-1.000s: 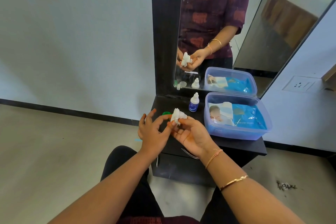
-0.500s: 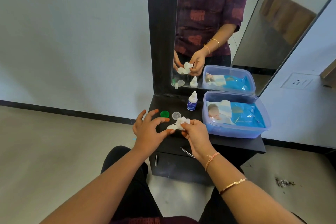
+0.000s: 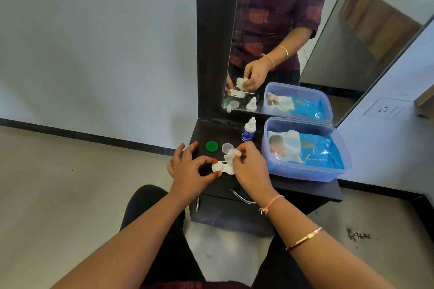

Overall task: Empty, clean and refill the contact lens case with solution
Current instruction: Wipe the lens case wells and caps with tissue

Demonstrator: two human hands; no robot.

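1. Left hand [image 3: 187, 171] pinches the white lens case [image 3: 220, 168] by its rim between thumb and forefinger, on the dark tabletop [image 3: 305, 189].
2. Right hand [image 3: 249, 169] pinches a soft tissue wad [image 3: 231, 153] just above the case.
3. The case looks light, rigid and likely slick; edges offer the surest grip.

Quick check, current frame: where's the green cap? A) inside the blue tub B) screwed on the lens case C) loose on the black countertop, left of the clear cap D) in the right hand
C: the green cap lies loose on the black countertop, just left of the clear cap, apart from the white lens case held by the left hand.
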